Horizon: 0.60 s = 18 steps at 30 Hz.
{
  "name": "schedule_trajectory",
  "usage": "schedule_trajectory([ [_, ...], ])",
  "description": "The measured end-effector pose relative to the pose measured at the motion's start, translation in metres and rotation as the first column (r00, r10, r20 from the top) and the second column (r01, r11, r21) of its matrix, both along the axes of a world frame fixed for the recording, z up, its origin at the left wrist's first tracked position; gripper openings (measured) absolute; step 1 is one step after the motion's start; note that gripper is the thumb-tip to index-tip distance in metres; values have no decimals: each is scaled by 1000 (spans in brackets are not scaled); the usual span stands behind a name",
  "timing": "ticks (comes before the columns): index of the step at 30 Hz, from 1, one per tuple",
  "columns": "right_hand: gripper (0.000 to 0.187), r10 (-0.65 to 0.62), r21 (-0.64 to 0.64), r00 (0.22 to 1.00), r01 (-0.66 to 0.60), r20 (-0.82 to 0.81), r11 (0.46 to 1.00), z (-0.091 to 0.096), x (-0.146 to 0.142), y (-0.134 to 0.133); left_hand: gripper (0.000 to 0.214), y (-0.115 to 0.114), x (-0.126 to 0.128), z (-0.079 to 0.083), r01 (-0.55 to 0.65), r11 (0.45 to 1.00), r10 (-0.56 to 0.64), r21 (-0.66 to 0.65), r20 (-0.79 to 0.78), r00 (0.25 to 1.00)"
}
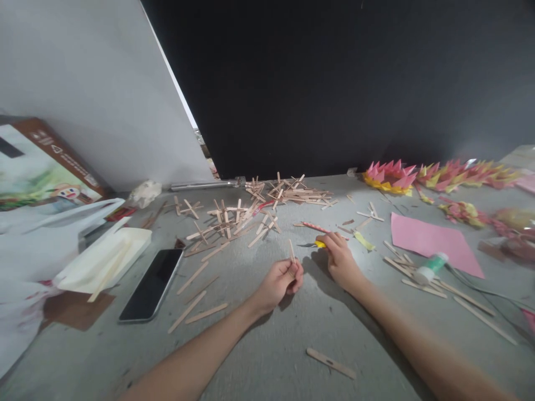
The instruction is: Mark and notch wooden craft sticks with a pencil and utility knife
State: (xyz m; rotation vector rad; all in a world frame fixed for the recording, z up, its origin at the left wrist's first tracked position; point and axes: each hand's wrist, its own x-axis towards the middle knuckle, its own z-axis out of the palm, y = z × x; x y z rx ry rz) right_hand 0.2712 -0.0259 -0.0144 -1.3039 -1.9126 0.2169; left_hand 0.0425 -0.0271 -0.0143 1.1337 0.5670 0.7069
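Note:
Between the thumb and fingers of my left hand (285, 280) stands a wooden craft stick (292, 250), pointing up and partly hidden in the grip. My right hand (339, 257) is closed around a yellow utility knife (320, 244). Its blade points left, toward the stick and a little apart from it. Just beyond the right hand lies a red-and-white patterned strip (320, 228). One loose craft stick with a dark mark (331, 363) rests on the table near me, between my forearms.
A heap of craft sticks (292, 192) lies at the back. Left are a phone (152, 285), a white tray (137, 245) and plastic bags (33, 262). Right are pink paper (434, 243), a glue stick (431, 268), a cable and pink-yellow folded paper pieces (390, 177). A black panel (334, 83) stands behind.

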Motion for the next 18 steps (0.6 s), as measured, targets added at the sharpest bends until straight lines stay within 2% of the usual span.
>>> schedule_trajectory([
  [7, 43, 88, -35, 995, -87, 46, 996, 1, -3, -5, 43, -1, 3, 3, -28, 999, 29, -21, 11, 1000],
  [18, 48, 103, -53, 987, -98, 119, 994, -3, -4, -3, 45, -1, 4, 2, -14, 1000, 14, -17, 30, 999],
])
